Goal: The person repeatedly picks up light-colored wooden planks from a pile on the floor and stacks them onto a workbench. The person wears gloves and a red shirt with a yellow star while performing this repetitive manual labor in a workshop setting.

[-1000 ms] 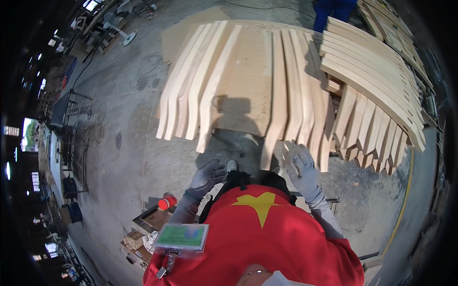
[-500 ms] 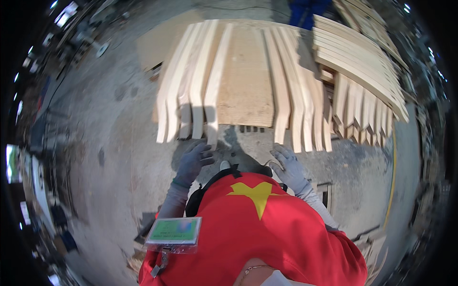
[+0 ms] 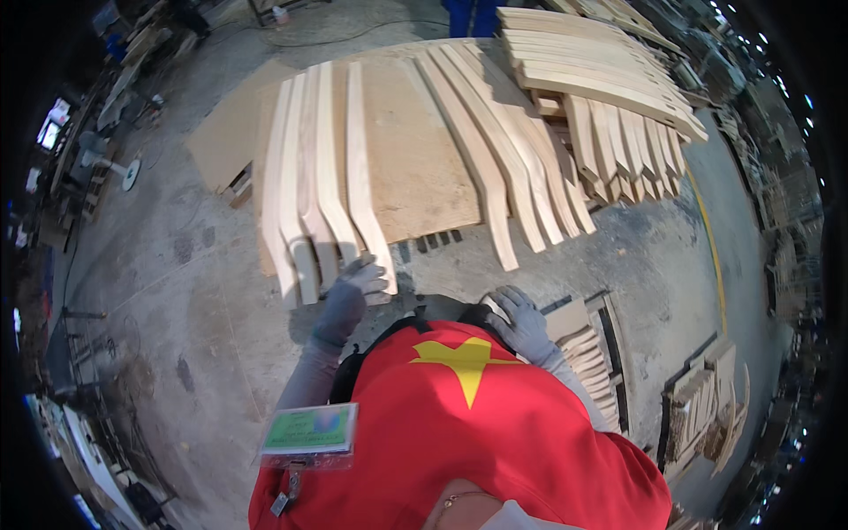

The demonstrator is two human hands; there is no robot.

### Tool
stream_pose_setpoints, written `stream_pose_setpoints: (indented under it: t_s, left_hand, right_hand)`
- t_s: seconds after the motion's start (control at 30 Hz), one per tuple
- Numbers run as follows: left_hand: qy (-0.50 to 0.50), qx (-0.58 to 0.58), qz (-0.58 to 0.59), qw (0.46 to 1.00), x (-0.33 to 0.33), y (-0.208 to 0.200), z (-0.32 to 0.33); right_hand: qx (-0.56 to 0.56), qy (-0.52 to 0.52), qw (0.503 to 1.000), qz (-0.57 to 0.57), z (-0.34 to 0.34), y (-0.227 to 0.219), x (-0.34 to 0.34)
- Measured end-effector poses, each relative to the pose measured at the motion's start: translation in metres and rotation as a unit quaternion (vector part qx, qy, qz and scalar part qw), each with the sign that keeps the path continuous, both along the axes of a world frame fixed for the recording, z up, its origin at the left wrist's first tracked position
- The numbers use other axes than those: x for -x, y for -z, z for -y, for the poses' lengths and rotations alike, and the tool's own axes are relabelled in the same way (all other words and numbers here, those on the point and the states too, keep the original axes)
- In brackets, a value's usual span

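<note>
Compared with half a second ago, the left hand (image 3: pixel 358 281) has moved up to the near edge of the board (image 3: pixel 415 177), its gray-gloved fingers now over the near end of the innermost wooden piece (image 3: pixel 358 150) in the left group, which overhangs that edge. The fingers are partly spread and slightly bent; whether they have closed on the wood or only touch it cannot be told. The right hand (image 3: pixel 521 322), then just beside the nearest end of the right group (image 3: pixel 503 150), is now drawn back by the red shirt (image 3: pixel 477 389), apart from the wood, loosely open with fingers a little bent and nothing visible in it. Both groups keep their places, the left along the board's left edge and the right toward its right edge, with bare board between. The view has turned, bringing slatted wooden pieces (image 3: pixel 587 353) on the floor into sight beside the right forearm, which partly covers them. The board's far right corner is hidden behind the stacked pile (image 3: pixel 601 66); a person in blue trousers (image 3: pixel 471 18) is cut off by the upper border, and the left palm's underside is out of sight.
</note>
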State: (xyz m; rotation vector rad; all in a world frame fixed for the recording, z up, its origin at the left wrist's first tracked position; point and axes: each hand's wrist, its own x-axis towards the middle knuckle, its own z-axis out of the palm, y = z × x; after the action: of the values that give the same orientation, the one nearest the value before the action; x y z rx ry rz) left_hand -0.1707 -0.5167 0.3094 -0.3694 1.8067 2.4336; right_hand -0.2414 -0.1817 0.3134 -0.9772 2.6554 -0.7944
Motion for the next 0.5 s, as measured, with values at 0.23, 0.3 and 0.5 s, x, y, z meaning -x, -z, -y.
stream_pose_setpoints:
  t_s: [0.23, 0.3, 0.5]
  left_hand:
    - [0.102, 0.637, -0.059, 0.762, 0.081, -0.024, -0.027]
    - [0.124, 0.726, -0.051, 0.675, 0.111, -0.012, -0.021]
    - [0.015, 0.827, 0.041, 0.561, 0.176, 0.048, 0.014]
  right_hand:
    - [-0.004, 0.046, 0.999, 0.005, -0.005, 0.014, -0.004]
    - [-0.006, 0.033, 0.999, 0.013, -0.002, 0.014, 0.001]
    - [0.007, -0.015, 1.000, 0.012, 0.004, 0.000, 0.023]
